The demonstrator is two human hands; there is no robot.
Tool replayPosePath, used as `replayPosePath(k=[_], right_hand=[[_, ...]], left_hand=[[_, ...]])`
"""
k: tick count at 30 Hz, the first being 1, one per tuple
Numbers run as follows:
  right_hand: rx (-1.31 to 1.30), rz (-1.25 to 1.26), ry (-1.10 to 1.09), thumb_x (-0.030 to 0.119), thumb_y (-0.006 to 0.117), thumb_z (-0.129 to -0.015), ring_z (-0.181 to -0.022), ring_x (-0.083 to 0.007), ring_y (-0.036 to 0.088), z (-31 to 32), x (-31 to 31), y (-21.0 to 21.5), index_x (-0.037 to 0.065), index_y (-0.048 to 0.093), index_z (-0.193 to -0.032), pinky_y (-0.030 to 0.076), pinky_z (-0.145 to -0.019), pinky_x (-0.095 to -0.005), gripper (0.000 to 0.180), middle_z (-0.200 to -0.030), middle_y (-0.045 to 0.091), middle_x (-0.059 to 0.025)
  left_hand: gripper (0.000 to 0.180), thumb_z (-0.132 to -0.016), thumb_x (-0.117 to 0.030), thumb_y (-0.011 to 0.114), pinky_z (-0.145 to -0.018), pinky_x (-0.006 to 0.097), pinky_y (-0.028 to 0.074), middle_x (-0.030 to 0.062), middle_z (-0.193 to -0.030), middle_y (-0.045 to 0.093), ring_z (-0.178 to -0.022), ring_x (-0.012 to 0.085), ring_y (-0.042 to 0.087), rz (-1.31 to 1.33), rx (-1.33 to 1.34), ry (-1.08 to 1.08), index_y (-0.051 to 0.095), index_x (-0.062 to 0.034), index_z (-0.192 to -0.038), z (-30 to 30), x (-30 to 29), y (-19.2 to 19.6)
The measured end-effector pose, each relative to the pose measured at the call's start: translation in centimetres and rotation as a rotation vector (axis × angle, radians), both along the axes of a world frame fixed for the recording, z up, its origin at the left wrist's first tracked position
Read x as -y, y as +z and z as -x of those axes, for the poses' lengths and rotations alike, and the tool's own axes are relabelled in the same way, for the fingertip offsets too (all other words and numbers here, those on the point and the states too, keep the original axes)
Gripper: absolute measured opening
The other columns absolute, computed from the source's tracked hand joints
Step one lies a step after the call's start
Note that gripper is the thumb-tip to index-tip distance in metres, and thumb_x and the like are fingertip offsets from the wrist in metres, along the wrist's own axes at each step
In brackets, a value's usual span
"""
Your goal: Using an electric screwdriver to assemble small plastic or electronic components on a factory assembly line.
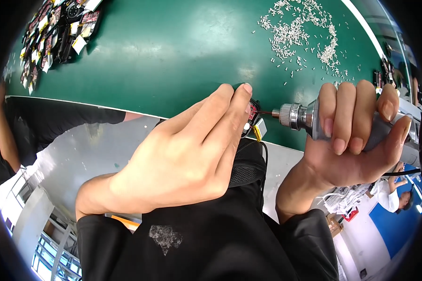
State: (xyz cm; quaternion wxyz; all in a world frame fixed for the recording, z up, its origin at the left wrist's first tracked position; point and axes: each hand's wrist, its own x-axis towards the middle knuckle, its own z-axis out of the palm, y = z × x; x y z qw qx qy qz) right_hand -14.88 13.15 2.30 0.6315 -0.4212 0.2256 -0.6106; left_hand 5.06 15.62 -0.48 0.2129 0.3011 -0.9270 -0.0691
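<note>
My right hand (349, 136) is wrapped round a grey electric screwdriver (293, 116) held level, its thin bit pointing left. The bit's tip reaches a small black device with a red circuit board (253, 111), at the table's near edge. My left hand (187, 145) holds that device with its fingers pressed together, covering most of it. From the device hangs a small silver battery pack (260, 128) with yellow tape. Whether a screw sits under the bit is too small to tell.
Many small silvery screws (290, 35) lie scattered on the green table (173, 56) at the far right. Similar black devices with battery packs (63, 33) are heaped at the far left. Another person's dark-clothed leg (75, 119) is at the left. A cable (401, 173) trails from the screwdriver.
</note>
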Motion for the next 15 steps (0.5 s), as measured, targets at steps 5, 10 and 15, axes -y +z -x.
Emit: replayPosePath(k=[5,10,15], right_hand=[[-0.058,0.024,0.117,0.030,0.042,-0.095,-0.043,-0.0072,0.038,0.1,0.4,0.2,0.010,0.047,-0.083,0.033,-0.053,-0.0247,0.024,-0.051,0.038,0.0034],[-0.109,-0.007,0.110,0.030,0.041,-0.096,-0.042,-0.0067,0.037,0.2,0.4,0.3,0.011,0.045,-0.083,0.034,-0.053,-0.0246,0.023,-0.050,0.038,0.0034],[-0.098,0.017,0.134,0.029,0.040,-0.096,-0.042,-0.0064,0.037,-0.3,1.0,0.1,0.011,0.044,-0.083,0.035,-0.053,-0.0247,0.022,-0.050,0.038,0.0038]], left_hand=[[0.034,-0.058,0.002,0.061,-0.064,0.032,0.055,0.0233,-0.107,0.060,-0.089,0.0305,0.061,0.011,-0.023,-0.029,0.061,0.0152,-0.089,-0.1,0.3,-0.2],[0.033,-0.057,0.001,0.061,-0.062,0.032,0.055,0.0227,-0.106,0.060,-0.087,0.0300,0.060,0.000,-0.067,-0.041,0.061,0.0146,-0.087,0.0,0.3,-0.5],[0.031,-0.058,0.000,0.061,-0.060,0.032,0.054,0.0214,-0.107,0.060,-0.086,0.0306,0.060,0.006,-0.133,-0.061,0.060,0.0142,-0.086,-0.2,1.1,-1.0]])
